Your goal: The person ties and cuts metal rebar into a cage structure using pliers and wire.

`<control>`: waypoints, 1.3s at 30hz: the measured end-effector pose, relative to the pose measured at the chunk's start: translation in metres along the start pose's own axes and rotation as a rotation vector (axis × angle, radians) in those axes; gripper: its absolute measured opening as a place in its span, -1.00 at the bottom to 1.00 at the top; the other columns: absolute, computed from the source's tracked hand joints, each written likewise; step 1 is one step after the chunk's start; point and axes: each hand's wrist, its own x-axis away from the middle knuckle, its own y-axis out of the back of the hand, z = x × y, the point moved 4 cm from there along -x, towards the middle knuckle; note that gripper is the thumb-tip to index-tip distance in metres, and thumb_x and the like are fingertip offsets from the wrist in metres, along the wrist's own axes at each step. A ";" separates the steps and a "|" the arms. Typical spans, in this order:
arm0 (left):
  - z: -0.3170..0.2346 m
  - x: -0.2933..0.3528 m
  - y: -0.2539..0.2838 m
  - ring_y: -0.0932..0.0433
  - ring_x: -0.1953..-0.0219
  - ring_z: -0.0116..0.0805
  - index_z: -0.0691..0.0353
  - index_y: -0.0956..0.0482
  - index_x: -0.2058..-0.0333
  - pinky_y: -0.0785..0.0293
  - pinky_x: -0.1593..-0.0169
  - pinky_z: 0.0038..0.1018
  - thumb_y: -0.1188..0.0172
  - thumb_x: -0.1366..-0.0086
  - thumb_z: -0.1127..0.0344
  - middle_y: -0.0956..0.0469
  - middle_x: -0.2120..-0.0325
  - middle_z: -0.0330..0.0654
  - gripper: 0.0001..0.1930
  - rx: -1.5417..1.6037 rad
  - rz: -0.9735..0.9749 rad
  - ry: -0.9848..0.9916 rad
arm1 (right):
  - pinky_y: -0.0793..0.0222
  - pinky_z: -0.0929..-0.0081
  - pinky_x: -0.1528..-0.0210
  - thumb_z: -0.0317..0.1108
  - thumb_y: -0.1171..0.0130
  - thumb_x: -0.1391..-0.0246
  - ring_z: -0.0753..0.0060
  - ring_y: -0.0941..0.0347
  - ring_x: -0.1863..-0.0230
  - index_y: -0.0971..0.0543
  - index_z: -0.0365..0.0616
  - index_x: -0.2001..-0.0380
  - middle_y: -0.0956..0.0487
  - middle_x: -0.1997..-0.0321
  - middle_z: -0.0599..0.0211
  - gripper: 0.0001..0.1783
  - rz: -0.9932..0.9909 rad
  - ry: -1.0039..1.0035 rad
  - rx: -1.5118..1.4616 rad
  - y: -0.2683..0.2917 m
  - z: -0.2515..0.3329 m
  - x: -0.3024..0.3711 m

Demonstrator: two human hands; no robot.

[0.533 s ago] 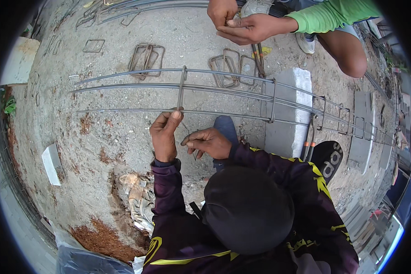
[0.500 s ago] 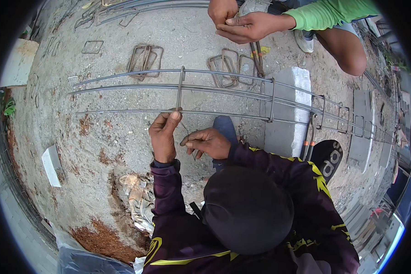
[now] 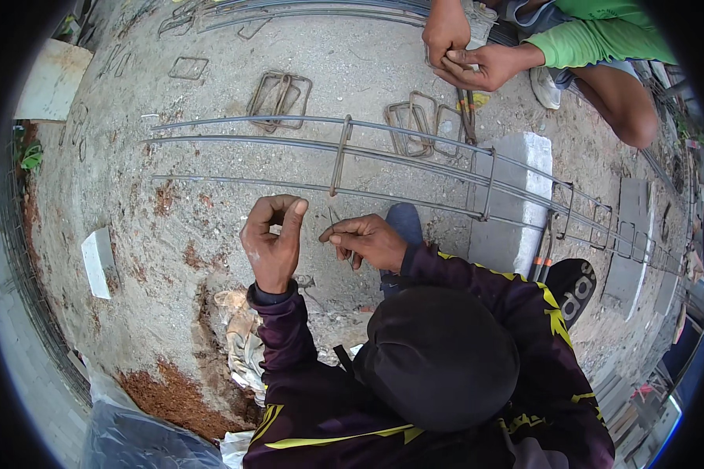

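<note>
My left hand (image 3: 272, 246) is raised just below the lowest bar, apart from it. Its thumb and forefinger curl toward each other, and anything between them is too small to make out. To its right, my right hand (image 3: 368, 240) pinches a thin tie wire (image 3: 333, 213) whose end sticks up from the fingertips. Above both hands runs a long rebar cage (image 3: 414, 152) of steel bars. A rectangular steel stirrup (image 3: 342, 152) stands around the bars, its lower corner at the lowest bar. Another stirrup (image 3: 490, 184) sits farther right.
A concrete block (image 3: 508, 195) lies beneath the cage, with orange-marked pliers-like tool handles (image 3: 543, 258) beside it. Loose stirrups (image 3: 280, 102) lie beyond. A co-worker's hands (image 3: 469, 59) and green sleeve (image 3: 602, 43) are at upper right. A white block (image 3: 100, 262) sits left.
My left hand has let go of the stirrup at the lowest bar and drawn back down from it. My right hand keeps its pinch. The whole view has shifted slightly.
</note>
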 end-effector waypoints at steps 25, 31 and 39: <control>-0.031 -0.037 -0.029 -0.51 0.10 -0.25 0.16 -0.55 0.25 0.10 -0.35 0.10 -0.40 -0.16 0.24 -0.60 0.35 -0.34 -0.74 -0.574 0.325 -0.533 | -0.29 0.60 0.44 -0.30 -0.15 -0.30 0.72 -0.37 0.48 -0.70 -0.22 0.17 -0.60 0.48 0.44 -0.76 -0.434 0.216 -0.124 -0.011 0.013 -0.022; -0.036 -0.037 -0.030 -0.51 0.15 -0.26 0.17 -0.51 0.25 0.09 -0.34 0.04 -0.38 -0.16 0.29 -0.58 0.34 -0.35 -0.75 -0.563 0.342 -0.487 | -0.30 0.58 0.42 -0.29 -0.14 -0.30 0.72 -0.33 0.50 -0.71 -0.22 0.16 -0.59 0.51 0.45 -0.74 -0.475 0.220 -0.078 -0.012 0.014 -0.022; -0.033 -0.039 -0.034 -0.52 0.19 -0.25 0.15 -0.51 0.34 0.07 -0.33 -0.03 -0.34 -0.18 0.34 -0.56 0.39 -0.35 -0.84 -0.463 0.350 -0.517 | -0.36 0.53 0.40 -0.26 -0.20 -0.25 0.68 -0.40 0.49 -0.72 -0.23 0.21 -0.61 0.51 0.44 -0.74 -0.410 0.063 -0.100 -0.010 0.025 -0.012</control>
